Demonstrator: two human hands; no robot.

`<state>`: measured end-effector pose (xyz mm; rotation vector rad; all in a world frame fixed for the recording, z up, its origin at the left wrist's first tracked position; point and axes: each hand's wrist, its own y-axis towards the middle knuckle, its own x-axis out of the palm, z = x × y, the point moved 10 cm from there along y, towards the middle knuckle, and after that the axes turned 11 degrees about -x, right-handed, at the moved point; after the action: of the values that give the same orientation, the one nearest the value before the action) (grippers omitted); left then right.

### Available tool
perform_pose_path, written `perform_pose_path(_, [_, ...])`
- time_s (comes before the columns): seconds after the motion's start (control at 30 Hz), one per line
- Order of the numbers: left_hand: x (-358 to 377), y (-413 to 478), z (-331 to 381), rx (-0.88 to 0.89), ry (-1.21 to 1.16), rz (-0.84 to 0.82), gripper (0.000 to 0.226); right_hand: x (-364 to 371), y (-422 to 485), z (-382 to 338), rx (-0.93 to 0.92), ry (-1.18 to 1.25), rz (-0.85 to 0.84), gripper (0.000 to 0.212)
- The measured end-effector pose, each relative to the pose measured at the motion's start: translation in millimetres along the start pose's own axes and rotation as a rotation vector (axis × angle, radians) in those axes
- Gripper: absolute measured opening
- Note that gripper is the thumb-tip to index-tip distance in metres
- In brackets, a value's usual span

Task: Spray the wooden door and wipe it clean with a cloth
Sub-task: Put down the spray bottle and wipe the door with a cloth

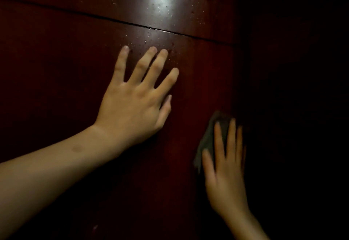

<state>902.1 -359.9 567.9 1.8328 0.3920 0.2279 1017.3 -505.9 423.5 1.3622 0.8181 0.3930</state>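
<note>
A dark red wooden door (66, 70) fills the view, crossed by a thin dark groove. Spray droplets glisten near its top centre around a bright glare. My left hand (136, 96) lies flat on the door with its fingers spread and straight, just below the wet patch. Lower right, my right hand (224, 166) presses a grey cloth (211, 136) against the door with straight fingers; this hand and the cloth look blurred. The cloth shows above and left of the fingers. No spray bottle is in view.
The right side of the view beyond the door's edge (247, 88) is almost black, and nothing can be made out there. The door's lower part lies in deep shadow.
</note>
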Motion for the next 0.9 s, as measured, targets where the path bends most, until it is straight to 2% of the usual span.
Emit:
perform_pose_path(0.07, [0,0,0,0.011,0.015,0.008,0.058,21,-61,-4,-0.025,-0.084,-0.05,0.065])
perform_pose_path(0.13, [-1,0,0,0.015,0.03,0.003,0.058,32,-82,-3,0.007,-0.132,-0.074,0.068])
perform_pose_path(0.23, [-1,-1,2,0.001,0.024,-0.013,0.059,16,-24,-10,0.021,-0.058,-0.043,0.064])
perform_pose_path(0.37, [-1,-20,9,-0.038,-0.015,-0.03,0.059,-33,93,-4,0.069,0.036,0.138,0.066])
perform_pose_path(0.43, [-2,-43,11,-0.06,-0.059,-0.052,0.06,-34,101,-7,0.087,0.028,0.143,0.064])
perform_pose_path(0.57, [-7,-107,5,-0.053,-0.113,-0.1,0.059,-1,-6,-17,0.062,-0.005,0.051,0.064])
perform_pose_path(0.7, [-10,-156,-13,0.023,-0.13,-0.161,0.059,30,-129,4,0.197,0.102,-0.097,0.063])
perform_pose_path(0.8, [-16,-176,-35,-0.005,-0.108,-0.19,0.058,39,-145,1,0.306,0.082,-0.094,0.064])
perform_pose_path(0.9, [-27,-183,-60,-0.009,-0.116,-0.207,0.056,39,-114,-32,0.348,0.042,-0.039,0.069])
